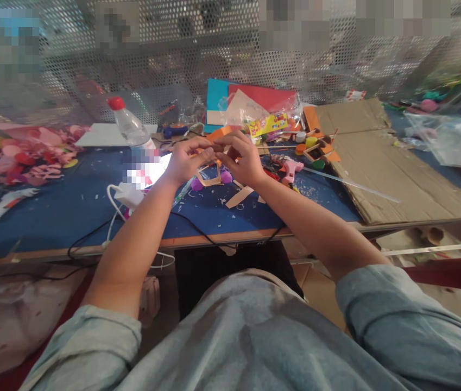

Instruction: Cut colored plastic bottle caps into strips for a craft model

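Over the middle of the blue table, my left hand (189,157) and my right hand (242,157) meet with bent fingers, thumbs and fingertips pinched together. What they grip between the fingertips is too small and covered to make out. Just below the fingers shows a small pale frame of thin strips (210,183); whether it touches the hands I cannot tell. A purple ball (196,184) is at its left and another purple ball (226,177) at its right. A tan strip (239,197) lies below my right hand.
A red-capped bottle (130,127), a lit screen (152,171) and a white charger (128,195) stand left. Pink pieces (30,152) heap farther left. A pink glue gun (292,169) and flattened cardboard (393,168) lie right. Black cable (197,227) crosses the front edge.
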`<state>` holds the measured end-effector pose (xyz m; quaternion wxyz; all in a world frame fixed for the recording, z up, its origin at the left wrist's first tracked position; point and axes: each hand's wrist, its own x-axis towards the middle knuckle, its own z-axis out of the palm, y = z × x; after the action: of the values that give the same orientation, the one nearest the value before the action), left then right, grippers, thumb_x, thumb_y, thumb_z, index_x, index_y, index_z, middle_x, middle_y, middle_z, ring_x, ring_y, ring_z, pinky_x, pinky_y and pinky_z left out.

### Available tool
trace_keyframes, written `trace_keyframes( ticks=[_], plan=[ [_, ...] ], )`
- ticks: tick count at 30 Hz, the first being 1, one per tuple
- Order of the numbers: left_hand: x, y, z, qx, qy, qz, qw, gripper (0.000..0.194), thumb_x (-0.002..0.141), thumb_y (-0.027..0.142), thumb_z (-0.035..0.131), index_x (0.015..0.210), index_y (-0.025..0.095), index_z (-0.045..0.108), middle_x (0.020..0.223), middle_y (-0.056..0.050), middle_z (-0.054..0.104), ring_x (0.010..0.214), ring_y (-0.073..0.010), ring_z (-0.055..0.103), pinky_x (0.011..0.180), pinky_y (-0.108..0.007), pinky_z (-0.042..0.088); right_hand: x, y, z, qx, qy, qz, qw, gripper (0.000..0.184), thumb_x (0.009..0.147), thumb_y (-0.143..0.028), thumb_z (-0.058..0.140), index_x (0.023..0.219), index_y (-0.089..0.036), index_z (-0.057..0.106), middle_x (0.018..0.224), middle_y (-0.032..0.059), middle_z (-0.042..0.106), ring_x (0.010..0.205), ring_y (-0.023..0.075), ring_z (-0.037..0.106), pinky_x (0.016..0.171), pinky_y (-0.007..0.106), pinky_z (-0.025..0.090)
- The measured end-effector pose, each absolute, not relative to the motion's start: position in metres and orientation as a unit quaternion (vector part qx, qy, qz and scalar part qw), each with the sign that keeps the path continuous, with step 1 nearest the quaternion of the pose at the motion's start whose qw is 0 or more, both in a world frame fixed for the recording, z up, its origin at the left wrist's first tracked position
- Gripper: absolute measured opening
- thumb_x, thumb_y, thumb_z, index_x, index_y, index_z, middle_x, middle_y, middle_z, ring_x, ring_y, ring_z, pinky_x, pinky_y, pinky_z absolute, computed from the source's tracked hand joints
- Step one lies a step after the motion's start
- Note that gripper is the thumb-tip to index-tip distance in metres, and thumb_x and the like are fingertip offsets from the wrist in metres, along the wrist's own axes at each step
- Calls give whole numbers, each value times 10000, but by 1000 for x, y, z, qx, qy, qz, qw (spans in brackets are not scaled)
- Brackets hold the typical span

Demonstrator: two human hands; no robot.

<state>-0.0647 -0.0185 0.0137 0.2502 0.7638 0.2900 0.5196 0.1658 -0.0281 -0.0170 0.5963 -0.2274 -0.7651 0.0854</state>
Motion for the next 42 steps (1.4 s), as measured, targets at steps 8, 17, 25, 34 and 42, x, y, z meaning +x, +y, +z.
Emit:
trace_keyframes(
  ticks=[8,17,25,34,42],
  plan=[
    [-65,-23,16,775,281,496,273,462,919,729,937,1036,281,928,1174,-114,896,1093,-270,831,1054,-495,657,166,-27,-17,-200,-779,82,588,242,1108,-377,747,1324,-290,810,1241,91,703,806,172,654,740,397,672],
    [-65,-20,14,770,289,510,252,506,888,799,926,982,303,919,1110,-88,888,1034,-252,818,1016,-482,666,168,-25,-20,-220,-790,80,566,280,1110,-381,753,1376,-325,819,1261,88,693,845,188,669,807,450,714],
    [-67,-20,15,782,288,493,250,509,915,806,900,977,302,922,1124,-103,868,1054,-262,821,1032,-498,667,168,-24,-21,-192,-783,64,589,230,1114,-380,776,1328,-313,829,1202,60,687,731,137,582,703,374,617],
    [-67,-21,15,779,287,494,257,460,897,754,943,967,300,934,1140,-107,866,1072,-264,821,1007,-496,679,169,-25,-21,-206,-793,68,570,292,1127,-436,765,1390,-313,797,1259,70,683,726,123,580,718,373,643],
    [-64,-28,20,787,310,500,189,571,993,818,783,938,256,866,1071,-96,879,1058,-250,815,995,-449,631,167,-21,-22,-205,-777,35,595,199,1128,-437,770,1241,-283,827,1195,57,696,827,145,622,743,344,594]
  ],
)
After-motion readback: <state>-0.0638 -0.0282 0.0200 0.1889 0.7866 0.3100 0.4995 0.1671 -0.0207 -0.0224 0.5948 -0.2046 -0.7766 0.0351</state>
